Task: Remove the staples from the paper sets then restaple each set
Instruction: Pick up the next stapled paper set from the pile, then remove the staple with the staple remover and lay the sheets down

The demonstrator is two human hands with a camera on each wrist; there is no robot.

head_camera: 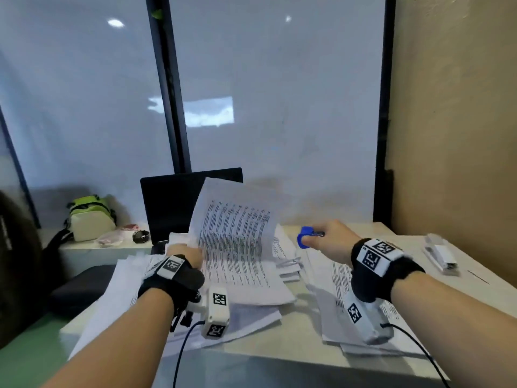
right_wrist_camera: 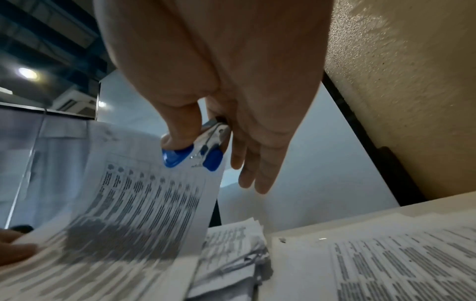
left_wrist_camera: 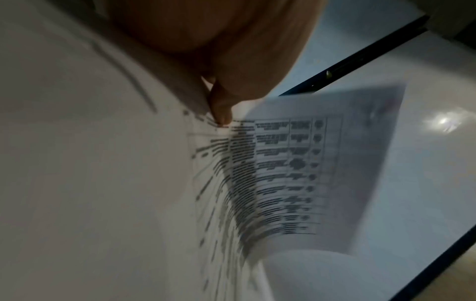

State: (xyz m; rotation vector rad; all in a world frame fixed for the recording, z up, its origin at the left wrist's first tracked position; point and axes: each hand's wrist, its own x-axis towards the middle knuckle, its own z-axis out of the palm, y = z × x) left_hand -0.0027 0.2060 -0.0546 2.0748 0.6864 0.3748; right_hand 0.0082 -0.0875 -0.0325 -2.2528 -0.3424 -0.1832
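Fingers of right hand pinch the blue staple remover, thumb on one grip; remaining fingers extended. Remover is raised above the table, just beside the lifted page's edge. Left hand grips a printed paper set, top page curled upward, motion-blurred. More paper sets are spread over the table. White stapler lies at far right, well apart from both hands. Dark laptop behind the paper.
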